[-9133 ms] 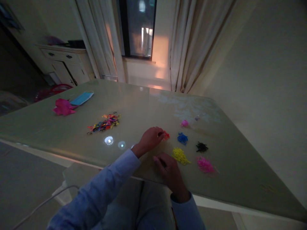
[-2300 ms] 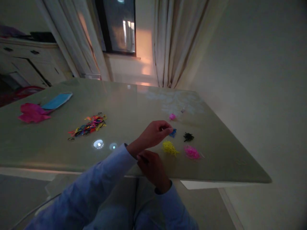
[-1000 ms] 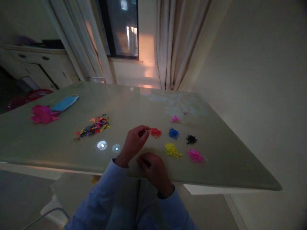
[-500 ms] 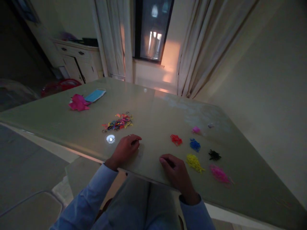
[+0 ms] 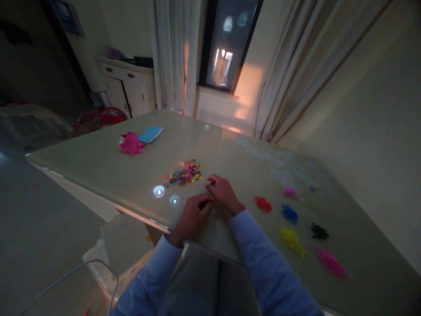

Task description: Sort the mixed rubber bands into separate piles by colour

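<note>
A mixed heap of small coloured rubber bands (image 5: pixel 187 173) lies on the glossy table (image 5: pixel 226 149). My right hand (image 5: pixel 223 191) reaches across just right of the heap, its fingers bent and the thumb and forefinger slightly apart. Below it, my left hand (image 5: pixel 194 214) rests near the table edge with fingers closed in a pinch; whatever is in them is too small to make out. The two hands nearly touch. To the right lie sorted piles: red bands (image 5: pixel 263 204), blue bands (image 5: pixel 290 213), yellow bands (image 5: pixel 293 241), black bands (image 5: pixel 319 231) and pink bands (image 5: pixel 330 261).
A crumpled pink wrapper (image 5: pixel 132 143) and a blue face mask (image 5: pixel 151 133) lie at the far left of the table. Beyond the red pile sits a small pink clump (image 5: pixel 290 191), with a small clear item (image 5: pixel 313 187) beside it. Curtains (image 5: pixel 289 66) hang behind.
My right hand has swung left from beside the yellow pile to the edge of the mixed heap, close to my left hand. The view has turned left, so the table appears shifted right.
</note>
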Motion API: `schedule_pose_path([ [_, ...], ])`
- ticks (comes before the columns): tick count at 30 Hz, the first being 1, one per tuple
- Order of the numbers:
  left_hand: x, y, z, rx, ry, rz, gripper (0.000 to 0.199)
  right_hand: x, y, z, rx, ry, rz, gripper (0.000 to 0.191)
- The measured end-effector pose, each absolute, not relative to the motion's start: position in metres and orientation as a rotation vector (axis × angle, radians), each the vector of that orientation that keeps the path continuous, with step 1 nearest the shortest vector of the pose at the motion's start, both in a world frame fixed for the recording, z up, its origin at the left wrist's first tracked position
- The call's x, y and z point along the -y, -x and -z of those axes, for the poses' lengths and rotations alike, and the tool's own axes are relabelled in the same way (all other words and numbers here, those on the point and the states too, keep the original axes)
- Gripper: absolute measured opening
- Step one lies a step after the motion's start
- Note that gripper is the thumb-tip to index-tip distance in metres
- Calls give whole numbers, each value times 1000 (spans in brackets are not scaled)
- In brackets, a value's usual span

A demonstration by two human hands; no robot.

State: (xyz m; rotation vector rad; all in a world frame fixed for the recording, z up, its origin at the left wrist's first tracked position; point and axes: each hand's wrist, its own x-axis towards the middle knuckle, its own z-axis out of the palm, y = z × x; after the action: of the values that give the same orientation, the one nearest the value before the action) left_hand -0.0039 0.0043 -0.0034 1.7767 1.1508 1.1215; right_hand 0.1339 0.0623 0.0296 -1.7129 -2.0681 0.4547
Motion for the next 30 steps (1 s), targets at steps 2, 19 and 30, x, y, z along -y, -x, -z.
schedule_pose_path([
  [2,-5,4,4,-1145,-1764,-1125,23,-76,-122,-26,2107,1748,-427,23],
  [19,-4,3,6,-1138,-1697,-1193,24,-82,-128,-30,1888,1873,-487,18],
  [30,-5,4,2,-1166,-1601,-1194,24,0,-156,-63,1006,922,-1659,30],
])
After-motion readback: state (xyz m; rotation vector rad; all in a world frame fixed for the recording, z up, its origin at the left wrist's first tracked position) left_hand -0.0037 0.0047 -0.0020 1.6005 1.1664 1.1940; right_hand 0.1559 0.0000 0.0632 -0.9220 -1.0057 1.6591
